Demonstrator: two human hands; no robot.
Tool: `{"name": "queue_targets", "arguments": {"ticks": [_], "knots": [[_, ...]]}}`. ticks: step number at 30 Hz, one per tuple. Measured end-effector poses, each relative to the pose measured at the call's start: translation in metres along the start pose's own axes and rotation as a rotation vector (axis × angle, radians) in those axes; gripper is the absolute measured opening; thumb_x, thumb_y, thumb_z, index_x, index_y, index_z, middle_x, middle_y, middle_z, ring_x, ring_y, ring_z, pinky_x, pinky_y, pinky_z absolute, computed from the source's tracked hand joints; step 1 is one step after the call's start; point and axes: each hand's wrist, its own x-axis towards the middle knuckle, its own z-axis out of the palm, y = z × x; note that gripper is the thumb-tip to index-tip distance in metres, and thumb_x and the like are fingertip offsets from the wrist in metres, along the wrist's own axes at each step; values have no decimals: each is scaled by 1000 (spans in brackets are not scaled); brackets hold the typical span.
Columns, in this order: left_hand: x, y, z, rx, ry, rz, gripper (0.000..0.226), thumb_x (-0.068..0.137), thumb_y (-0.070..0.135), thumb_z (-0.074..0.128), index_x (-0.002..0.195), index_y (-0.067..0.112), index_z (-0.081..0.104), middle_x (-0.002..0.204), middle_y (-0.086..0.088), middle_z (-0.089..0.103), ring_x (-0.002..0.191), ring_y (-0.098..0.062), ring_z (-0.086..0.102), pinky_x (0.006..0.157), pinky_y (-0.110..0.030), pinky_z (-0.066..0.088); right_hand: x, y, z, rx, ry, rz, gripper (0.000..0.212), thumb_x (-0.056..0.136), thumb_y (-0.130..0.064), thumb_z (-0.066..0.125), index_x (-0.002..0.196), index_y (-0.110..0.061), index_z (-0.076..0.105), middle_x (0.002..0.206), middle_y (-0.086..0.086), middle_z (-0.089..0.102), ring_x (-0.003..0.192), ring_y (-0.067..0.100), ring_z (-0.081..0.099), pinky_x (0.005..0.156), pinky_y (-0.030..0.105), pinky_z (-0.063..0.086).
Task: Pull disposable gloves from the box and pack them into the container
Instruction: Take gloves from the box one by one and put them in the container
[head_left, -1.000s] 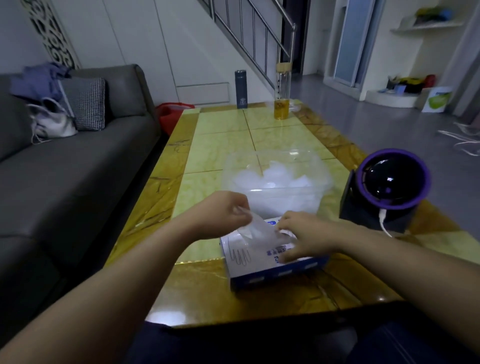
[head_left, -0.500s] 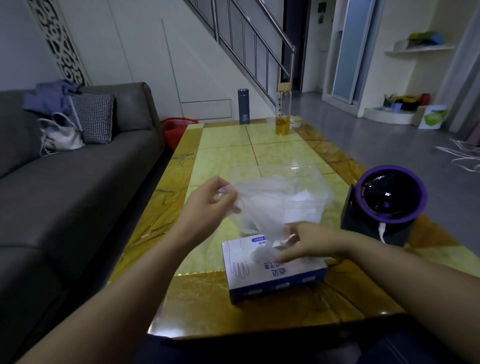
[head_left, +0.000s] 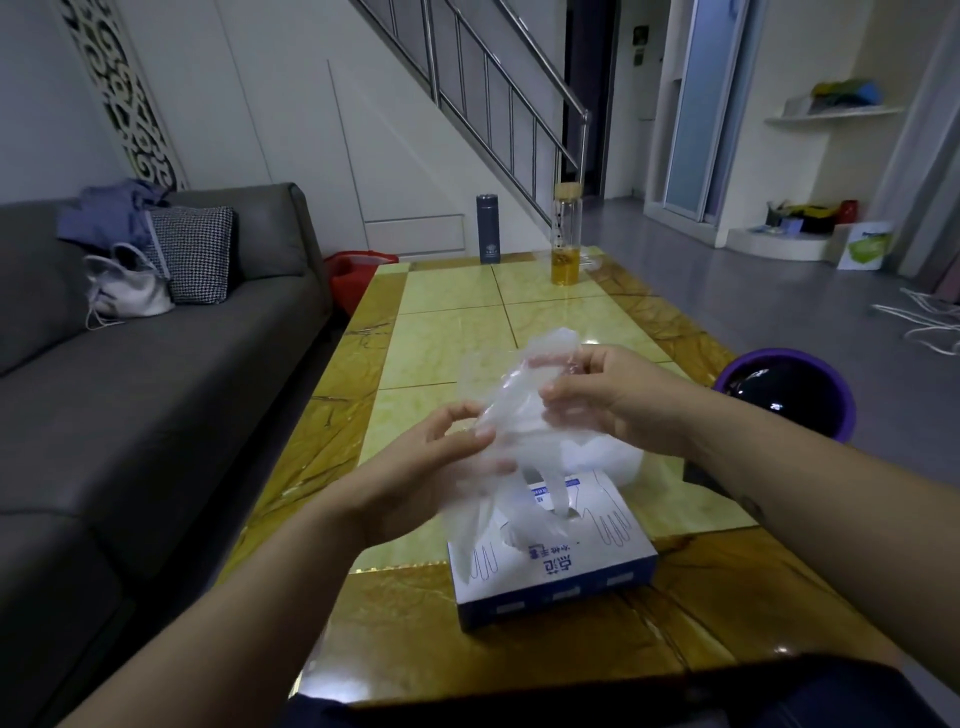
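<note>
Two grips are clamped on one clear glove (head_left: 511, 415) just above the box (head_left: 556, 577), my left hand (head_left: 415, 467) nearer it, my right hand (head_left: 618, 400) higher; I judge it weightless, limp, slippery, best pinched at its edges and bunched for the container (head_left: 635, 467) behind the box.

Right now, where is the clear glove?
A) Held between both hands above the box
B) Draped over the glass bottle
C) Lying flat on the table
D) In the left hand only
A: the left hand and the right hand both pinch the glove, raised over the glove box.
</note>
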Motion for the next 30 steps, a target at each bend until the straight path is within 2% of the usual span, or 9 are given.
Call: {"name": "queue_targets", "arguments": {"ticks": [2,4,8,12,15,20,23,26,30], "knots": [[1,1,3,-34,-5,-6,73,68,38,82,130,17,49,121,-11,65,105,-26,66,81,-35,57,-3,-3,1,30,-102,18,34,86,7,56,116,-10,60,71,4,64,70,16,67,76,27,59],[7,2,7,-70,69,45,52,83,26,68,131,19,49,121,-11,65,107,-25,65,89,-37,54,-7,-4,1,36,-183,43,39,87,9,53,118,-13,58,70,4,63,68,16,67,76,29,59],[18,8,4,-131,341,238,27,87,2,57,110,14,60,106,-10,63,90,-15,61,86,-30,51,-10,-1,-5,-150,-126,67,40,85,3,61,123,-10,54,78,6,64,71,15,67,76,27,58],[24,20,-5,183,496,363,15,89,5,61,93,19,64,91,3,63,85,-11,56,69,-22,47,-6,6,-14,-547,125,16,40,86,-16,68,124,-22,56,95,-4,67,85,9,63,74,22,50],[23,33,-8,555,607,456,11,90,16,64,98,23,65,95,9,66,87,-7,61,72,-18,49,-2,-4,-14,-431,328,-118,15,89,-27,64,99,-16,65,89,-1,67,73,10,59,64,20,46],[19,45,13,1110,665,895,28,89,20,62,115,28,57,85,21,59,73,-1,59,67,-21,52,4,-31,3,24,-34,270,78,75,-71,49,111,-3,63,100,13,72,84,23,70,68,32,57],[21,35,21,1524,510,1114,37,88,28,49,125,23,51,88,12,68,71,-9,63,70,-23,50,12,-42,8,109,-94,300,99,60,-74,57,122,2,53,112,20,68,97,29,69,79,40,58],[21,22,22,1621,458,1125,45,87,30,48,131,24,40,88,6,71,70,-12,64,66,-25,50,17,-41,11,-59,-51,198,87,62,-54,71,132,-8,45,128,19,57,99,28,68,82,39,57],[14,34,22,1208,459,803,65,86,22,65,139,37,30,84,21,60,70,2,59,68,-21,53,16,-38,8,-307,80,-55,92,67,-58,68,146,-29,31,147,5,38,121,22,47,101,42,44]]}}
